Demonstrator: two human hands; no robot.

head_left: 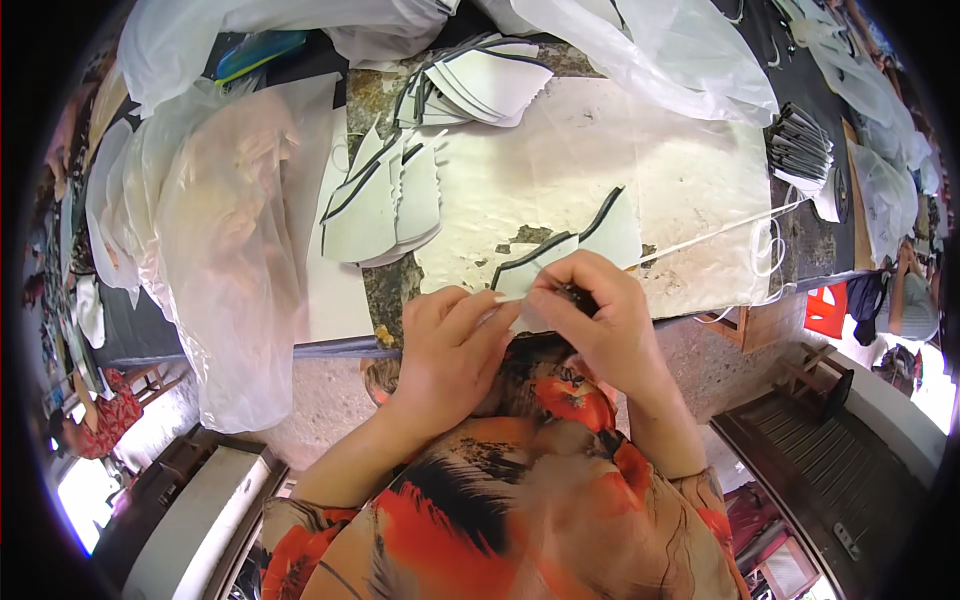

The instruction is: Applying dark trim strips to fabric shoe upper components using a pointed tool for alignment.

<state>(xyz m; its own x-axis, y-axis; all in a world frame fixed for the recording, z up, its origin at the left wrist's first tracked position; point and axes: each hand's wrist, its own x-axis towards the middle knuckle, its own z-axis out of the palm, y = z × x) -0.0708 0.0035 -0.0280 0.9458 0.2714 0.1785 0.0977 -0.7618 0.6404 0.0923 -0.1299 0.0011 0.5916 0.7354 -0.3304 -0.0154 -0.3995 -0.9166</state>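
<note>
Near the front edge of the work table, I hold a white flat cut piece with black edge trim [612, 232] between both hands. The fingers of my left hand [447, 345] are pinched together at its near left corner. Close beside them, my right hand [603, 318] is bent over the piece with thumb and fingers together. The fingers hide the near edge of the piece. From beside my right hand a thin white strip [715, 234] stretches to the right across the table. Left of my hands lies a stack of similar white pieces with black trim [375, 215].
Another stack of trimmed white pieces [490, 82] lies at the back. Clear plastic bags [235, 240] drape over the table's left side, with more plastic [670, 50] behind. A dark bundle [800, 142] sits at right. Other people [912, 300] are at the far sides.
</note>
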